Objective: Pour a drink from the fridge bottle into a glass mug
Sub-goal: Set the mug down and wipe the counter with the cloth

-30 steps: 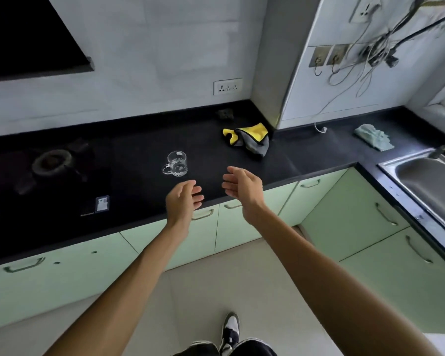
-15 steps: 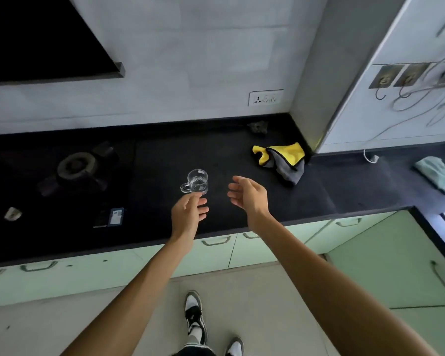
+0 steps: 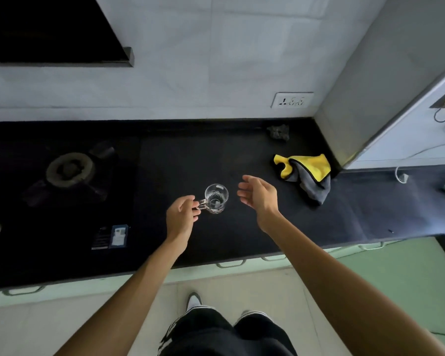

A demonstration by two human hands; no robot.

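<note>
A small clear glass mug [image 3: 215,199] stands upright on the black countertop [image 3: 254,232], its handle pointing left. My left hand [image 3: 181,218] is at that handle, with fingertips touching or pinching it. My right hand [image 3: 260,195] hovers just right of the mug, fingers spread and curved, holding nothing. No bottle and no fridge are in view.
A gas burner [image 3: 70,168] sits to the left, with a small dark card [image 3: 110,237] near the counter's front edge. A yellow and grey cloth [image 3: 308,176] lies at the right beside a wall corner. Green cabinets [image 3: 396,273] stand below the counter.
I have stepped closer to the counter. My left hand has reached forward onto the mug's handle, and my right hand has come up beside the mug.
</note>
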